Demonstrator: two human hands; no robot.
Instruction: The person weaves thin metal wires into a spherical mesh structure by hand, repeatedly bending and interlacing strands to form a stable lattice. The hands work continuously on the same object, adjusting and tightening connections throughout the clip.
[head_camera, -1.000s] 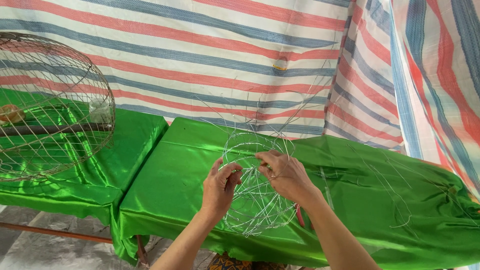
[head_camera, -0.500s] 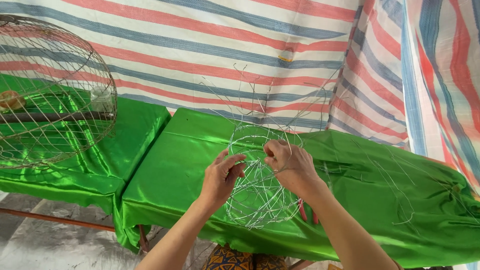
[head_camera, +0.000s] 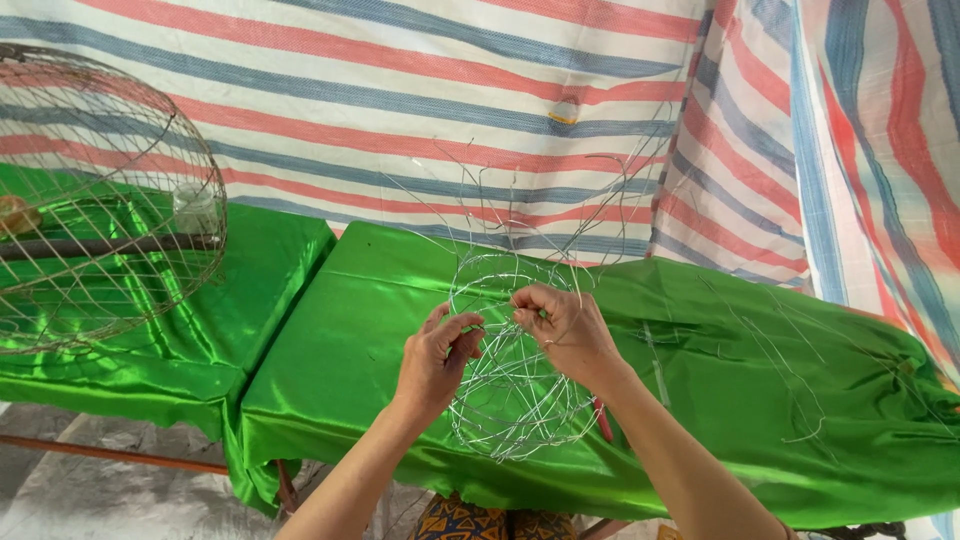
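I hold a small round basket frame of thin silver wire (head_camera: 515, 395) over a table draped in shiny green cloth (head_camera: 340, 340). Loose wire ends stick up from its top toward the striped tarp. My left hand (head_camera: 435, 360) pinches the wires on the frame's left side. My right hand (head_camera: 560, 325) grips the wires at the upper rim, fingers curled around them. Both hands touch the frame, close together.
A large finished wire dome cage (head_camera: 100, 200) stands on a second green-covered table at the left. Several loose cut wires (head_camera: 780, 370) lie on the cloth at the right. A red, blue and white striped tarp (head_camera: 420, 90) hangs behind. Grey floor shows at lower left.
My hands and the wire frame have stayed in about the same place; the fingers have shifted slightly on the wires as the view moved a little.
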